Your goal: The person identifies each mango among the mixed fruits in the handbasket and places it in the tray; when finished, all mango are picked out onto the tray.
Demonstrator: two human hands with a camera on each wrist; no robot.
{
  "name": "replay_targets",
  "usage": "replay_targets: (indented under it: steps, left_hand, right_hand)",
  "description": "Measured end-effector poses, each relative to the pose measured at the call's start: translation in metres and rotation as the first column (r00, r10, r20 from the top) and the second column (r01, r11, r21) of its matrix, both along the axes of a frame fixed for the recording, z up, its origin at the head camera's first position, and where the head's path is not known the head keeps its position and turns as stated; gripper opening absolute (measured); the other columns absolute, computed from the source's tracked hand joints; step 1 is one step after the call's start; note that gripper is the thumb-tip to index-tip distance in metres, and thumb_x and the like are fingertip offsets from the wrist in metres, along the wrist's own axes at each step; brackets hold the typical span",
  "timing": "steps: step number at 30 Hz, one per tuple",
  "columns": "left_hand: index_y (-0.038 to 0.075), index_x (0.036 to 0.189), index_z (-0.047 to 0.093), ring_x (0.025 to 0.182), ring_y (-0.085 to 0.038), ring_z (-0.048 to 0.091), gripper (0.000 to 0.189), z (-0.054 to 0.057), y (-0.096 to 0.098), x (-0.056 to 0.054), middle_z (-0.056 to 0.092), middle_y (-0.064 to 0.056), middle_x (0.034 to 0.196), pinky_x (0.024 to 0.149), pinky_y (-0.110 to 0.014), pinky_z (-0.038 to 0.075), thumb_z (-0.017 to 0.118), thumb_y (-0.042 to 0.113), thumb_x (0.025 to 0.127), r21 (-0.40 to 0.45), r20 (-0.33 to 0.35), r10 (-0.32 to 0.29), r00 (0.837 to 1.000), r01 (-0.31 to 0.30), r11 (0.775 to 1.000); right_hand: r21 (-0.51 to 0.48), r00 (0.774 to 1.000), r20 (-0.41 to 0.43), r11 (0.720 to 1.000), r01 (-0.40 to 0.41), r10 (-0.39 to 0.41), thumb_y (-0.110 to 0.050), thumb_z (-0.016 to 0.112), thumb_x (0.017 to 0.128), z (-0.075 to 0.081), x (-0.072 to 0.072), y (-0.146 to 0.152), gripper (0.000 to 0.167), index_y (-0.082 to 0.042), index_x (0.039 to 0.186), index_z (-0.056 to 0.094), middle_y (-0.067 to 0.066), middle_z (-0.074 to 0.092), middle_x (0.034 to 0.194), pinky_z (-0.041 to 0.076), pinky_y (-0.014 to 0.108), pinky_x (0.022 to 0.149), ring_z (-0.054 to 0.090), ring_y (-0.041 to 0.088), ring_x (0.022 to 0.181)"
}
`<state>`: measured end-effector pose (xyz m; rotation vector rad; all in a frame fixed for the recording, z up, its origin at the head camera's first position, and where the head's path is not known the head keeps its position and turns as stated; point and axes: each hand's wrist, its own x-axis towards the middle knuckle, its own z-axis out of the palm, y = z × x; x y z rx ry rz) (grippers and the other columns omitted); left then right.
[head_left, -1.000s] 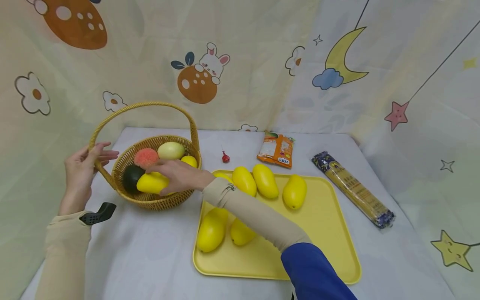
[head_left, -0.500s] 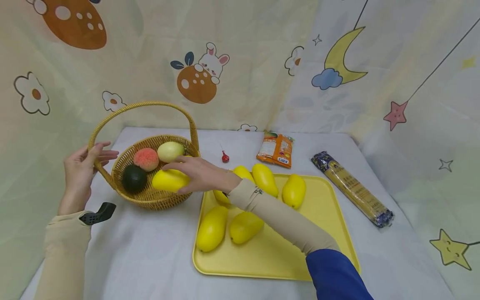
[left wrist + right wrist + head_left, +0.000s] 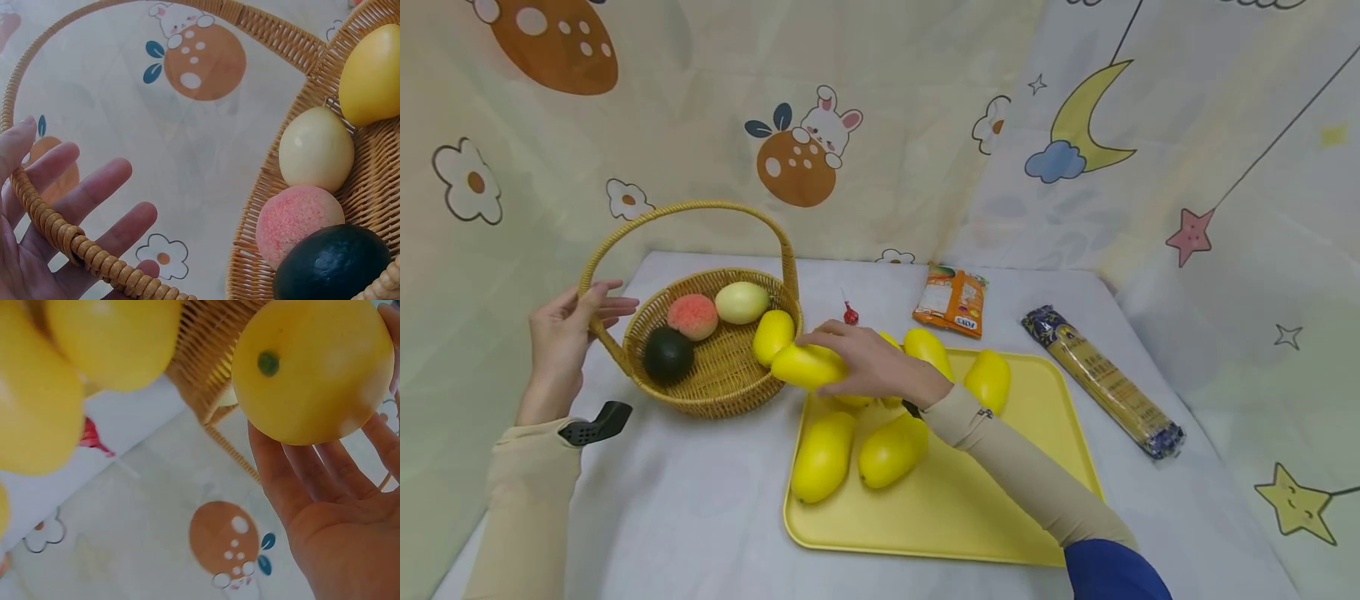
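Note:
My right hand (image 3: 880, 364) grips a yellow mango (image 3: 808, 367) from above, over the left back corner of the yellow tray (image 3: 955, 533). In the right wrist view its fingers curl round the mango (image 3: 312, 369), whose green stem spot shows. My left hand (image 3: 567, 337) is at the left side of the wicker basket's handle (image 3: 597, 258); in the left wrist view the fingers (image 3: 103, 184) are spread and fairly straight against it. Inside the basket (image 3: 715, 400) lie a dark green avocado-like fruit (image 3: 668, 356), a peach (image 3: 693, 317), a pale green oval fruit (image 3: 742, 302) and another mango (image 3: 773, 335).
Several mangoes lie on the tray, among them a front left mango (image 3: 823, 457) and a right one (image 3: 988, 381). Behind it are a small red object (image 3: 850, 313) and an orange snack packet (image 3: 951, 300). A long noodle packet (image 3: 1103, 382) lies at right.
My right hand has lifted the mango out of the basket and carried it right, to the tray's corner. The mango at the basket's right side is uncovered. My left hand has stayed put.

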<state>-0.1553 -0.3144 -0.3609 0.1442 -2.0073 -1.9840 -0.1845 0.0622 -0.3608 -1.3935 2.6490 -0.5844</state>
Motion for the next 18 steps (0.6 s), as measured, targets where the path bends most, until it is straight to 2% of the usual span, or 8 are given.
replay_targets:
  steps: [4,11,18]
  left_hand:
    - [0.007,0.122,0.063,0.082,-0.002,0.069,0.041,-0.001,0.0,-0.001,0.074,0.011,0.084,0.074,-0.009,0.049,0.061,0.036,0.092,-0.012,-0.005,0.002,1.0,-0.002,1.0]
    - [0.008,0.12,0.065,0.082,-0.003,0.069,0.038,0.0,0.0,-0.001,0.074,0.01,0.084,0.073,-0.009,0.049,0.062,0.034,0.092,0.016,-0.024,-0.013,1.0,0.013,1.0]
    - [0.006,0.119,0.065,0.081,-0.003,0.069,0.038,-0.002,0.0,-0.002,0.074,0.009,0.083,0.073,-0.009,0.05,0.063,0.033,0.092,0.032,-0.039,-0.011,0.999,0.013,0.999]
  right_hand:
    - [-0.022,0.998,0.023,0.998,0.066,-0.065,-0.035,0.074,0.084,-0.007,0.005,0.025,0.061,-0.02,0.138,0.05,0.002,0.052,0.132,0.046,0.037,0.097,0.054,0.018,0.114]
    - [-0.057,0.988,0.028,0.987,0.153,-0.151,-0.035,0.075,0.083,-0.019,0.014,0.064,0.061,-0.018,0.137,0.051,0.003,0.053,0.13,0.047,0.038,0.093,0.054,0.018,0.108]
    - [-0.043,0.964,0.062,0.964,0.263,-0.26,-0.037,0.076,0.082,-0.03,0.027,0.093,0.061,-0.018,0.135,0.052,0.004,0.054,0.13,0.046,0.043,0.096,0.054,0.022,0.11]
